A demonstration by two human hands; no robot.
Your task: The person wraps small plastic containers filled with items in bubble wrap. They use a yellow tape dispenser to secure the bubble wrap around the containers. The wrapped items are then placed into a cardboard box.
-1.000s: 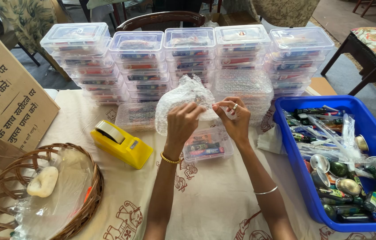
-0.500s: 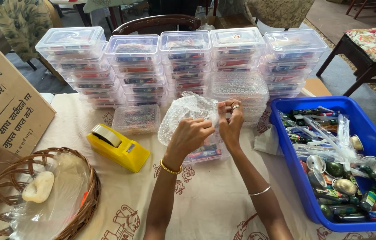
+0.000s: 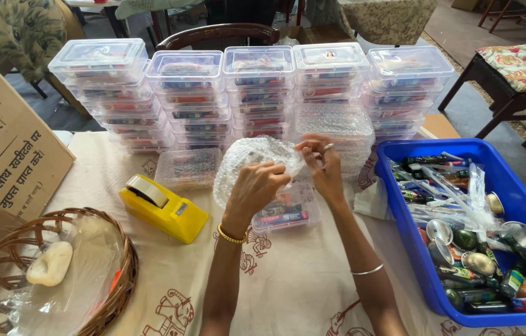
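Above the middle of the desk [image 3: 312,292], both hands hold one sheet of bubble wrap [image 3: 251,163] bunched into a loose dome. The left hand [image 3: 261,186] has its grip closed on the sheet's near edge, fingers curled under; the right hand [image 3: 320,163] pinches the far corner between thumb and fingertips, so the sheet is held taut enough to shape. Directly beneath the two grips lies one clear lidded plastic box [image 3: 284,213] of small coloured items, probably placed there to sit right under the wrap. Left of the left grip stands one yellow tape dispenser [image 3: 162,207], near at hand, and one more clear box [image 3: 187,167] lies behind it. Beyond both grips rise five stacks of filled clear boxes [image 3: 260,93], set side by side. Right of the right grip, one blue crate [image 3: 412,152] holds loose bottles and wrapped goods. Far left sit one wicker basket [image 3: 123,274] and one cardboard carton [image 3: 8,143]
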